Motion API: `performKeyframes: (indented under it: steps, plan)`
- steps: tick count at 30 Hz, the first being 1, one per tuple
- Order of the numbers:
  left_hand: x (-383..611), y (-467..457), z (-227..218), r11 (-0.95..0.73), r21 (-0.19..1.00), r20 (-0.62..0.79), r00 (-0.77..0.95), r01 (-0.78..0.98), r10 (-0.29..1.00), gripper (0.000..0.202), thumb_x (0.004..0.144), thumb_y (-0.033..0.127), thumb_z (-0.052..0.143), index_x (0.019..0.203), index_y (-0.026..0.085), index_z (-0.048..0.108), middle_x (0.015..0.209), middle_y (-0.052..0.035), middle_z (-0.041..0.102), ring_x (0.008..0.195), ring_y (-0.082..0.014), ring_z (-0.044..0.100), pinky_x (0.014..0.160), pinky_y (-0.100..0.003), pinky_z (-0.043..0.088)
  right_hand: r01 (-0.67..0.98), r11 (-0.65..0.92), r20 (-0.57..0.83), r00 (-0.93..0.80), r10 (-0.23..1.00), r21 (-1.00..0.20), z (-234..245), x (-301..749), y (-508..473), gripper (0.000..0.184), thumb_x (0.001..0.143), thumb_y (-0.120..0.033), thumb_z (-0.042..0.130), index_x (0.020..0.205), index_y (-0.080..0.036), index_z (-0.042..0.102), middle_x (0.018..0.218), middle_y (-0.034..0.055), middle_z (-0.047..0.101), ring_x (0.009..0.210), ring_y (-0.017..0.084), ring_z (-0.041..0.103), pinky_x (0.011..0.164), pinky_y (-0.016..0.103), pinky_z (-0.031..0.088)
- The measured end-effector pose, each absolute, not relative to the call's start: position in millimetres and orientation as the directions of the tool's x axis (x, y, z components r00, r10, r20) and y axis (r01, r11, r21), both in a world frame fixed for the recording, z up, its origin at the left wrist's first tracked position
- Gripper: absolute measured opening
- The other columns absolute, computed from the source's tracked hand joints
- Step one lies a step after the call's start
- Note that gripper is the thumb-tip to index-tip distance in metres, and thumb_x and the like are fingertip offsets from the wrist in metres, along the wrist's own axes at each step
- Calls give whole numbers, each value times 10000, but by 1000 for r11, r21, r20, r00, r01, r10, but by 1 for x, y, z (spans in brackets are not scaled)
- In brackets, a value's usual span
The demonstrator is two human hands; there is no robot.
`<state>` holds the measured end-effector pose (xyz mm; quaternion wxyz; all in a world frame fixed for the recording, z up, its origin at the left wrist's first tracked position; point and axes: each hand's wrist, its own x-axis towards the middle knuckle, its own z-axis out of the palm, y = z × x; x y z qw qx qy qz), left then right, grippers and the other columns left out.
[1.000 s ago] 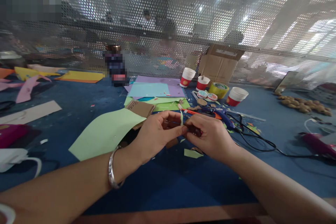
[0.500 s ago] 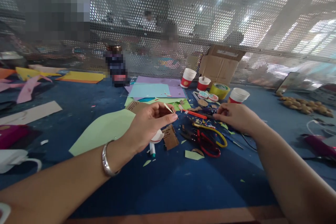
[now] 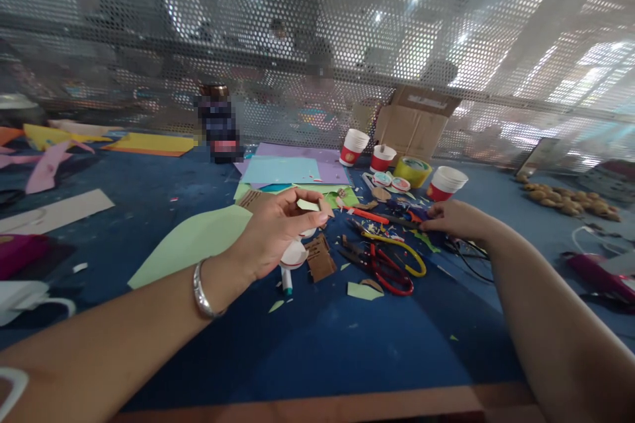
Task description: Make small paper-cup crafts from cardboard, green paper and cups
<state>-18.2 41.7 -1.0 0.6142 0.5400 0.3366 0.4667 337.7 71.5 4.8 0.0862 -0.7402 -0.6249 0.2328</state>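
Note:
My left hand [image 3: 270, 234], with a silver bangle at the wrist, pinches a small pale green paper piece [image 3: 308, 205] between thumb and fingers, above the table. To the right, my right hand [image 3: 459, 219] has its fingers drawn together at a dark blue object [image 3: 415, 214] among the scraps; what lies inside the grip is mostly hidden. A black cable [image 3: 469, 252] curves just below that hand. Between the hands lie red-handled scissors [image 3: 394, 274], yellow-handled pliers [image 3: 404, 248] and an orange-red cutter [image 3: 370, 215]. Under my left hand are a white paper cup piece [image 3: 294, 255] and a marker [image 3: 286, 281].
A large pale green sheet [image 3: 191, 241] lies left, and brown cardboard [image 3: 321, 258] lies centre. Paper cups [image 3: 354, 147], yellow tape [image 3: 414, 172] and a cardboard box [image 3: 417, 122] stand behind. Perforated metal panel [image 3: 297, 73] closes the back. At far right is a pile of brown lumps [image 3: 573, 198].
My right hand has shifted right and slightly back, and the black cable beside it now shows a wider loop. The paper in my left hand has turned, showing more of its face.

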Motion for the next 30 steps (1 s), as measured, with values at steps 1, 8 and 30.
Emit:
performKeyframes:
  steps: [1, 8, 30]
  plan:
    - [-18, 42, -1, -10, 977, 82, 335, -211, 938, 267, 743, 249, 837, 923, 154, 664, 914, -31, 696, 804, -140, 629, 752, -289, 450, 855, -223, -253, 112, 961, -467, 4, 338, 71, 215, 690, -319, 737, 580, -208, 589, 449, -31, 512, 417, 131, 485, 419, 253, 351]
    - [-20, 44, -4, -19, 987, 71, 316, -162, 946, 352, 718, 224, 849, 1015, 170, 667, 961, -36, 733, 876, -159, 677, 815, -301, 495, 462, -223, -213, 74, 974, -858, 10, 333, 63, 212, 718, -308, 744, 724, -202, 561, 550, -31, 551, 474, 95, 491, 428, 203, 412]
    - [-17, 45, -8, -99, 995, 96, 399, -12, 912, 376, 742, 257, 826, 1047, 172, 624, 1020, -45, 705, 887, -165, 670, 788, -309, 552, -299, 5, 41, -112, 993, -954, 40, 293, 34, 97, 813, -239, 697, 860, -198, 622, 682, -51, 305, 551, 97, 276, 472, 208, 351]
